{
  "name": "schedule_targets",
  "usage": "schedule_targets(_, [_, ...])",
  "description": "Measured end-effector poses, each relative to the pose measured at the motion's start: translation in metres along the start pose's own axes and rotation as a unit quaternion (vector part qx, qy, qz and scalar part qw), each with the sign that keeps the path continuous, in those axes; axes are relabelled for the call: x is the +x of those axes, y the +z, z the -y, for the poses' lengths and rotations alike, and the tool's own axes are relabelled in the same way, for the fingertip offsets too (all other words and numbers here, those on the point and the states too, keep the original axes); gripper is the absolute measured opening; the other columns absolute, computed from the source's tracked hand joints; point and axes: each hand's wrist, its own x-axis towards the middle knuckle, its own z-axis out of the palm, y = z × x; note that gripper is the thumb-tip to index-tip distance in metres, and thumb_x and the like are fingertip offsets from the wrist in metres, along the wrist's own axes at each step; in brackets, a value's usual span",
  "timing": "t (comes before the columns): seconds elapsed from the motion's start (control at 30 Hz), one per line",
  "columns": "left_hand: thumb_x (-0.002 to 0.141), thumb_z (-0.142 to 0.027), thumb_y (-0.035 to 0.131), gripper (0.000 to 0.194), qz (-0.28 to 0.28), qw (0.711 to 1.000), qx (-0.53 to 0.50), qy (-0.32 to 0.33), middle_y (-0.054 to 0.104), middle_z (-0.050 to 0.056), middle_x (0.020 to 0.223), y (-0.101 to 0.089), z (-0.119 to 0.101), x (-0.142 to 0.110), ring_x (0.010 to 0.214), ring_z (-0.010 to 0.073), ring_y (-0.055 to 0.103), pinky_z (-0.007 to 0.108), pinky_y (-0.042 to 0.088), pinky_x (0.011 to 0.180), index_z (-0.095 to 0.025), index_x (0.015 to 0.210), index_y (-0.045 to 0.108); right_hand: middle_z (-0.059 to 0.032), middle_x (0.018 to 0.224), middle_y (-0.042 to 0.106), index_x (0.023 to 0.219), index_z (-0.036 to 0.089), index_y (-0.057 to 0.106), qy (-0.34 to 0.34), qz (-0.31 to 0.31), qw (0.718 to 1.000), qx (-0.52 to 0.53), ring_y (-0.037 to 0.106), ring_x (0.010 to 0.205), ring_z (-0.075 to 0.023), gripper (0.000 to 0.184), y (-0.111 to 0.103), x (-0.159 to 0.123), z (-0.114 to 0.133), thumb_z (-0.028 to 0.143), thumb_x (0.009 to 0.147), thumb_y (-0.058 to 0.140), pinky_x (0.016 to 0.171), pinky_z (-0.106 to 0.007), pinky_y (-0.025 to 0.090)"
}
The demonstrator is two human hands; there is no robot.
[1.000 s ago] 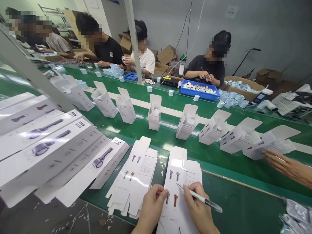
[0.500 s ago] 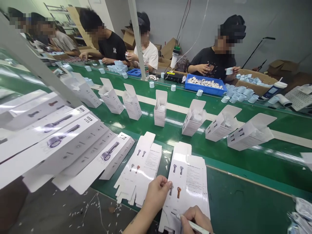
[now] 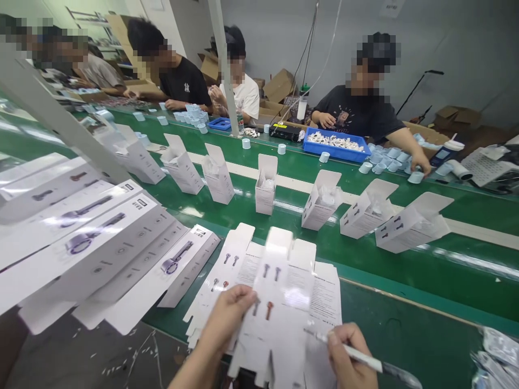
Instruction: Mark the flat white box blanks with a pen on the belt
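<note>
My left hand (image 3: 229, 310) pinches the left edge of a flat white carton (image 3: 290, 324), printed with small pictures of purple and orange handheld devices. The carton is raised at a slant over a pile of similar flat cartons (image 3: 329, 294). In my right hand (image 3: 352, 354) is a white pen (image 3: 367, 360), its thin tip pointing left over the cartons' lower part. Fingers and thumb are closed round its barrel. Left of the pile lies another stack of flat cartons (image 3: 231, 273), partly covered by my left hand and the lifted carton.
Larger unfolded cartons (image 3: 101, 237) fan out at left. Several open boxes with plastic-wrapped contents (image 3: 265, 197) stand on the green belt (image 3: 227, 224). Across it, people work beside a blue tray of white parts (image 3: 336, 145) and light-blue cups (image 3: 381, 156). Plastic bags (image 3: 498, 346) lie at right.
My left hand has moved left and up with the top carton, lifting it off the pile. My right hand and the pen have shifted right. A co-worker's hand now reaches to the blue cups.
</note>
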Motion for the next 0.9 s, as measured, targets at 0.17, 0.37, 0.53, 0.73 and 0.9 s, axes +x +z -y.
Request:
schedule_targets(0.17, [0.075, -0.054, 0.054, 0.038, -0.191, 0.941, 0.277, 0.033, 0.069, 0.01, 0.085, -0.066, -0.037, 0.006, 0.081, 0.0304, 0.061, 0.045, 0.046, 0.077, -0.019, 0.087, 0.064, 0.0038, 0.062, 0.046, 0.068, 0.024, 0.049, -0.042, 0.027, 0.996, -0.078, 0.045, 0.061, -0.0165, 0.041, -0.002, 0.037, 0.0, 0.062, 0.084, 0.053, 0.058, -0.029, 0.037])
schedule_targets(0.37, [0.075, -0.058, 0.051, 0.053, -0.127, 0.945, 0.276, 0.123, 0.068, 0.013, 0.103, 0.0, -0.009, 0.001, 0.1, 0.0315, 0.06, 0.042, 0.046, 0.089, -0.017, 0.105, 0.062, 0.001, 0.069, 0.057, 0.074, 0.025, 0.05, -0.048, 0.044, 0.992, -0.105, 0.054, 0.069, -0.0193, 0.038, 0.008, 0.042, -0.011, 0.062, 0.086, 0.051, 0.062, -0.03, 0.042])
schedule_targets(0.53, [0.067, -0.049, 0.06, 0.028, -0.021, 0.984, 0.17, 0.053, 0.05, -0.004, 0.061, 0.063, 0.032, 0.003, 0.065, 0.0179, 0.051, 0.031, 0.04, 0.066, -0.021, 0.072, 0.054, 0.001, 0.066, 0.059, 0.073, 0.025, 0.052, -0.07, 0.054, 0.985, -0.146, 0.056, 0.065, -0.0191, 0.04, 0.01, 0.046, -0.014, 0.063, 0.085, 0.051, 0.06, -0.031, 0.043])
schedule_targets(0.73, [0.066, -0.049, 0.061, 0.03, -0.022, 0.991, 0.127, 0.026, 0.052, -0.004, 0.062, 0.061, 0.039, 0.009, 0.063, 0.0152, 0.047, 0.029, 0.036, 0.063, -0.02, 0.071, 0.054, 0.0006, 0.061, 0.058, 0.07, 0.025, 0.053, -0.114, -0.006, 0.988, -0.101, 0.055, 0.061, -0.0181, 0.035, 0.007, 0.031, -0.015, 0.056, 0.085, 0.055, 0.057, -0.029, 0.042])
schedule_targets(0.9, [0.067, -0.045, 0.06, 0.026, -0.02, 0.99, 0.137, 0.032, 0.051, -0.004, 0.06, 0.062, 0.032, 0.006, 0.061, 0.0142, 0.046, 0.028, 0.034, 0.062, -0.021, 0.067, 0.052, 0.0058, 0.045, 0.041, 0.064, 0.027, 0.046, -0.108, 0.001, 0.989, -0.102, 0.038, 0.041, -0.0142, 0.041, 0.017, -0.012, -0.018, 0.063, 0.084, 0.05, 0.044, -0.03, 0.028])
